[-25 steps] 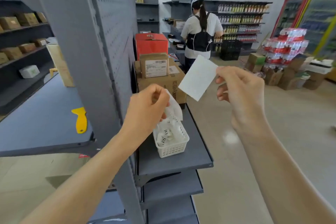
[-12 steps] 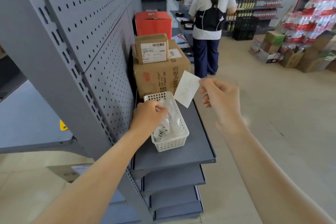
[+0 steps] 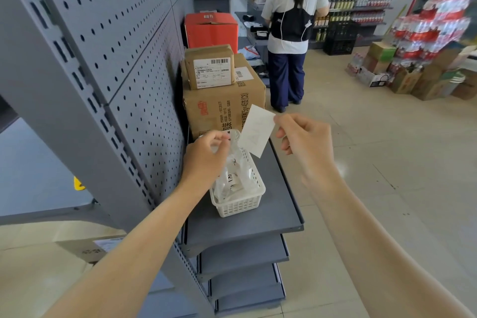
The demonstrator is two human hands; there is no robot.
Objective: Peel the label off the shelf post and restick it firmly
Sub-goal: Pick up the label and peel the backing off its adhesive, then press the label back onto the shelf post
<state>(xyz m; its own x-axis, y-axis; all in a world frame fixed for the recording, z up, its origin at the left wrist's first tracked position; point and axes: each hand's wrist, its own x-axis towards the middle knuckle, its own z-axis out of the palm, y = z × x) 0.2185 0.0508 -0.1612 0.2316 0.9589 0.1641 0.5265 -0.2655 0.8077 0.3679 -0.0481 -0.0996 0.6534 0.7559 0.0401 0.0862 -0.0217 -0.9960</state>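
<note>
A shop aisle with grey metal shelving and a tiled floor sets the scene. The label [image 3: 256, 130], a pale slip, hangs in the air pinched by one corner between thumb and forefinger of the right hand [image 3: 303, 141], free of the shelf post [image 3: 77, 100], which stands well off to the left of both hands. Just left of that hand and slightly lower, the left hand [image 3: 206, 159] reaches over a white basket [image 3: 241, 202] on the shelf [image 3: 258, 224], its fingertips pinched on a bit of clear wrapping from the heap inside. Beyond the hands sit stacked cardboard boxes [image 3: 222, 100], and farther off a person [image 3: 291, 33] stands with their back turned. Held by so little, the label could curl and stick to itself or to the fingers, or catch the wrapping just beside it; grease from the fingertips could weaken its grip. Which face carries the glue is hard to make out, and what the left hand holds is partly hidden behind its knuckles.
</note>
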